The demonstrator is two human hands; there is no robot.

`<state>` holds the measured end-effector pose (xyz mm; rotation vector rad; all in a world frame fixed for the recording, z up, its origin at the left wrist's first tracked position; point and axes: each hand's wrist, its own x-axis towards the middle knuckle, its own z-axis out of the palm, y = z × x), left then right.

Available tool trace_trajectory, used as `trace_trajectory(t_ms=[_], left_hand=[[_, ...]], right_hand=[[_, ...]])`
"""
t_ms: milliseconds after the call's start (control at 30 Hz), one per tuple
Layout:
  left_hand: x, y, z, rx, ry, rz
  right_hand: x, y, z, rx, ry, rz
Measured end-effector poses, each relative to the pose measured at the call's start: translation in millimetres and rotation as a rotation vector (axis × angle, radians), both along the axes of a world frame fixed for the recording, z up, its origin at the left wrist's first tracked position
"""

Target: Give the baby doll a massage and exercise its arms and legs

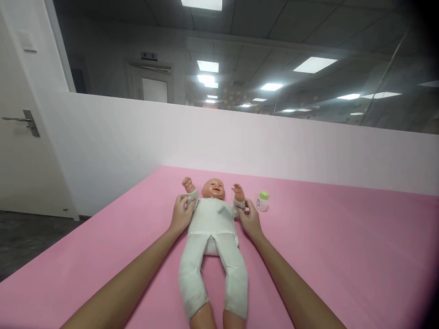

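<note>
A baby doll [213,219] with a white cloth body lies on its back on the pink table, head away from me and legs toward me. Both its arms are bent up beside its head. My left hand [182,214] is closed around the doll's arm on the left, at the white sleeve below the plastic hand. On the other side, my right hand [250,219] grips the opposite sleeve between thumb and fingers. Just beyond my right hand stands a small jar [263,201] with a green lid, upright and untouched.
The pink tabletop [343,246] spreads wide to the right and ends at a slanted edge on the left. Behind it runs a low white wall [274,146] with glass above. A door [27,137] with a metal handle stands at the far left.
</note>
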<state>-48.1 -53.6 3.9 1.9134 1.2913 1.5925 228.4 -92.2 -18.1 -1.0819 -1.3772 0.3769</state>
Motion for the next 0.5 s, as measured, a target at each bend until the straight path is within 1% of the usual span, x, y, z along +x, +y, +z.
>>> trace_trajectory(t_ms=[133,233,300,367,500], left_hand=[[-0.5,4.0,-3.8,0.051,0.062,-0.080],[-1.3,4.3,-2.7,0.024,0.065,-0.063],[-1.8,3.1,-0.6,0.000,0.042,-0.051],[-1.9,1.5,1.0,-0.010,-0.006,-0.065],[-1.3,-2.2,2.0,-0.052,-0.128,-0.082]], right_hand=[[1.5,0.3,-0.2,0.028,-0.136,0.043],[0.8,-0.4,0.1,0.006,-0.110,0.036],[0.3,-0.8,0.3,-0.021,-0.053,0.039],[0.0,-1.3,0.6,-0.041,-0.013,0.052],[-0.9,-3.2,2.0,-0.052,-0.042,0.048]])
